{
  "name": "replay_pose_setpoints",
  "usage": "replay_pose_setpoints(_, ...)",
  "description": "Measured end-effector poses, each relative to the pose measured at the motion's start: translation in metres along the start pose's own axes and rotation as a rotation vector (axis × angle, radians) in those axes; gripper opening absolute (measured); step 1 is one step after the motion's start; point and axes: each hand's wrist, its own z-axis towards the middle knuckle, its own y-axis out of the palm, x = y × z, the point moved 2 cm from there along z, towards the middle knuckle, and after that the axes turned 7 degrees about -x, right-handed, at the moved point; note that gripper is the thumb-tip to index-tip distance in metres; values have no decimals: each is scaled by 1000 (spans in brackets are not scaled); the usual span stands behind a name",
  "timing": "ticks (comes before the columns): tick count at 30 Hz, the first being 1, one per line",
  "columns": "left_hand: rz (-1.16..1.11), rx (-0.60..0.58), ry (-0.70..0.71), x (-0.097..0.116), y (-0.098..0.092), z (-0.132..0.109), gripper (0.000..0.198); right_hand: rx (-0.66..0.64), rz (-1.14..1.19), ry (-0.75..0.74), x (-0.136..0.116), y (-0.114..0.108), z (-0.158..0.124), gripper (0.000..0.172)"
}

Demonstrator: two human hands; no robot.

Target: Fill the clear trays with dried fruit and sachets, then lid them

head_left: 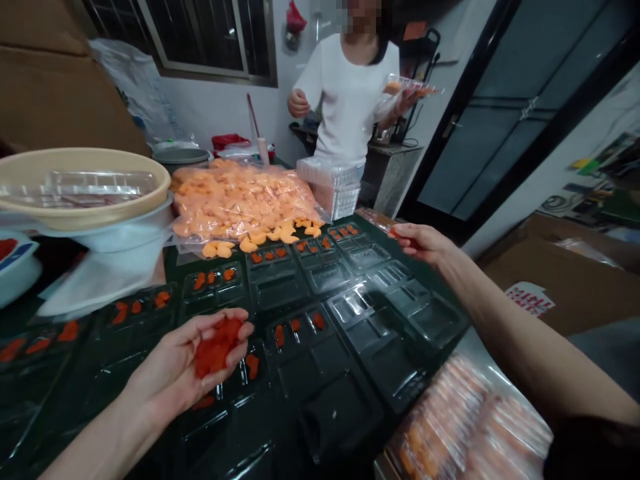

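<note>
Left hand (173, 377) cups small red soft pieces (216, 348). Right hand (425, 243) has its grip pinched on one red piece (397, 233) above clear plastic trays (385, 333). The empty slots call for gentle drops.

The left hand (190, 367) and the right hand (423, 243) are bare, and both forearms are uncovered. Near the right elbow there is something dark, perhaps a sleeve; unclear.

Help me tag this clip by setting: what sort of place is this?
Likely a small food-packing workroom: rows of clear compartment trays lie side by side, a large bag of orange pieces lies behind them, and the left hand cups red pieces.
</note>
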Motion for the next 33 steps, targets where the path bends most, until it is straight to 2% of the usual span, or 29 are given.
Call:
replay_pose_setpoints(4,10,-260,65,-15,9,9,8,59,-213,-10,22,-6,-12,18)
replay_pose_setpoints(7,55,-347,77,-24,12,10,10,131,-395,-38,39,-10,-15,21)
replay_pose_setpoints(9,92,-334,91,-27,11,10,12,168,-514,-57,48,-13,-14,20)
replay_pose_setpoints(13,139,-238,83,-28,7,8,10,191,-706,-52,59,-20,-9,19)
replay_pose_setpoints(18,100,-159,46,-27,6,-2,22,196,-798,-41,62,-29,-10,24)
replay_pose_setpoints(21,141,-176,88,-28,7,-5,26,188,-812,-55,62,-31,-14,20)
replay_pose_setpoints(26,189,-258,114,-38,10,2,14,200,-826,-69,69,-31,-14,27)
replay_pose_setpoints(33,195,-248,130,-38,13,4,20,337,-721,-31,65,-44,2,22)
